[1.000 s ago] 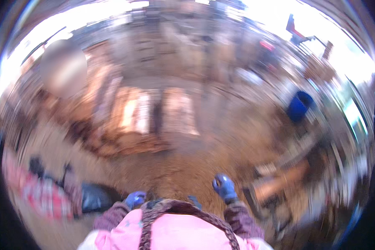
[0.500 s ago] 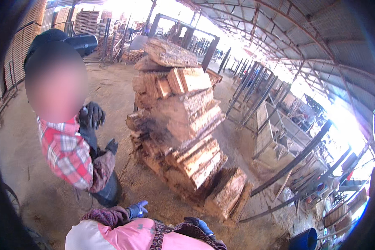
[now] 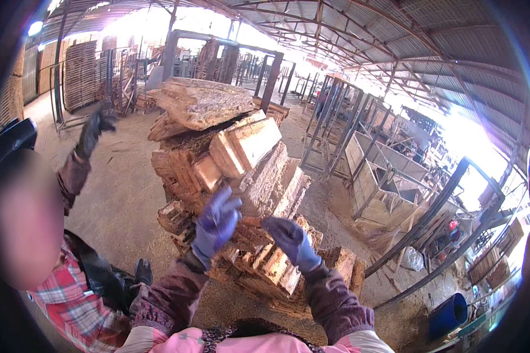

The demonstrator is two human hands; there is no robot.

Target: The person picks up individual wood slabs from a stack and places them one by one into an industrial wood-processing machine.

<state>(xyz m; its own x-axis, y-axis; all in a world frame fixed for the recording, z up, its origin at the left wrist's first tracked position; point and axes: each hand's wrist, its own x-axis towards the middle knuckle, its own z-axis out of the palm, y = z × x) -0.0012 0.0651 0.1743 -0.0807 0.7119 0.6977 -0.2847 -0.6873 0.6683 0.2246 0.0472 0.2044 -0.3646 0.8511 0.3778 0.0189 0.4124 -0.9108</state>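
Note:
A tall, leaning stack of rough wooden slabs and planks (image 3: 265, 182) stands right in front of me. My left hand (image 3: 217, 226), in a blue-purple glove, is raised before the middle of the stack. Its fingers are apart, and I see nothing held in it. My right hand (image 3: 292, 241), gloved the same way, hangs to its right before the lower planks. Its fingers reach left, loosely bent, with nothing visible in them. Whether either hand touches the wood is unclear. A broad, bark-edged slab (image 3: 206, 103) lies on top.
Close on my left is a co-worker in a red plaid shirt (image 3: 79, 288), one dark-gloved hand (image 3: 94, 126) raised. Metal frames (image 3: 335, 117) and a pale panelled bin (image 3: 383, 182) stand to the right. A blue barrel (image 3: 449, 315) is at lower right; stacked boards (image 3: 79, 73) stand far left.
Both my hands have risen from near my body to in front of the stack. The view has shifted, and the stack looks closer. The co-worker has raised an arm and appears further left.

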